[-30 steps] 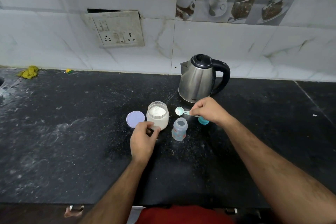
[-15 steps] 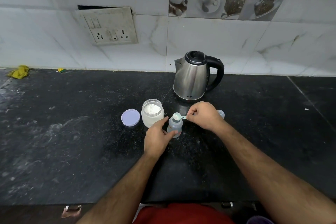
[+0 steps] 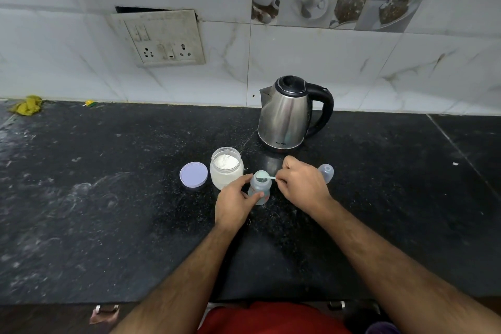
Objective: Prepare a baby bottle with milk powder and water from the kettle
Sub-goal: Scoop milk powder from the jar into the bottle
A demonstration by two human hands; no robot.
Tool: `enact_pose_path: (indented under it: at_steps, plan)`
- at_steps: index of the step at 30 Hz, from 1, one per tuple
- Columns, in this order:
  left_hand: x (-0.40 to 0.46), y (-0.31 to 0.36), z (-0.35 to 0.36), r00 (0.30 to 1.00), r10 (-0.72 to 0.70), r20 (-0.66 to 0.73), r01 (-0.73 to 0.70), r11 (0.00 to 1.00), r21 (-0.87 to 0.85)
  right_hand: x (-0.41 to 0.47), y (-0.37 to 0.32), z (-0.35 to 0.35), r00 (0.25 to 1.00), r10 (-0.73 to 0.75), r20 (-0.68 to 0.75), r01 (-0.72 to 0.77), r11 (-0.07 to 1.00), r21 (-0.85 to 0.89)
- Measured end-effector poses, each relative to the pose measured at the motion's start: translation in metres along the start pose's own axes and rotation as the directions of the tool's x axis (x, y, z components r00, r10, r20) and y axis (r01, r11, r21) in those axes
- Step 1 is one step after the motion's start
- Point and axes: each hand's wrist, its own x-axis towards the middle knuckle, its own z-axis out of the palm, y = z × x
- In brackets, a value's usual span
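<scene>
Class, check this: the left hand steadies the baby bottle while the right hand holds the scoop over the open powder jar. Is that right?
Not quite. The left hand does grip the baby bottle, but the right hand holds the scoop over the bottle's mouth, not over the powder jar, which stands to the left. The head view shows it.

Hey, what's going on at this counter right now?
A person is making up a baby bottle. The left hand grips the bottle upright on the black counter, while the right hand pinches a small scoop over its mouth. The powder jar stands open beside its lid; the kettle waits behind, untouched.
</scene>
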Motion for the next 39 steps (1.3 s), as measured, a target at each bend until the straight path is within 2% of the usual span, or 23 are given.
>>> enact_pose_path:
  at_steps: [6,16,25,27,29,33,35,39]
  plan:
    - [0.001,-0.002,0.002,1.000,0.009,0.000,-0.009,1.000,-0.030,-0.007,0.003,0.014,0.989,-0.066,-0.129,0.066,0.998,-0.002]
    - [0.003,-0.008,0.005,1.000,0.006,0.000,-0.006,0.999,-0.046,-0.008,0.001,0.016,0.980,-0.134,-0.147,0.135,0.991,-0.005]
    - [0.002,-0.006,0.003,1.000,0.003,0.004,-0.003,0.999,-0.041,-0.002,-0.001,0.007,0.986,-0.099,-0.134,0.101,0.995,0.004]
    - [0.002,-0.007,0.002,1.000,-0.001,0.003,0.001,0.999,-0.051,-0.002,-0.003,0.004,0.993,-0.034,-0.110,0.038,0.999,0.039]
    - [0.001,-0.009,-0.001,1.000,-0.008,-0.007,0.007,0.998,-0.063,0.003,-0.005,0.001,0.993,0.100,-0.065,-0.093,0.990,0.108]
    - [-0.002,-0.015,-0.010,0.997,-0.022,-0.075,0.016,0.997,-0.079,0.021,-0.007,-0.009,0.951,0.307,0.043,-0.304,0.897,0.322]
    - [-0.004,-0.020,-0.015,0.988,-0.043,-0.148,0.030,0.995,-0.094,0.032,-0.009,-0.016,0.937,0.342,0.076,-0.344,0.862,0.371]
    - [-0.006,-0.029,-0.031,0.950,-0.114,-0.292,0.084,0.990,-0.116,0.057,-0.020,-0.024,0.958,0.269,0.104,-0.288,0.889,0.356]
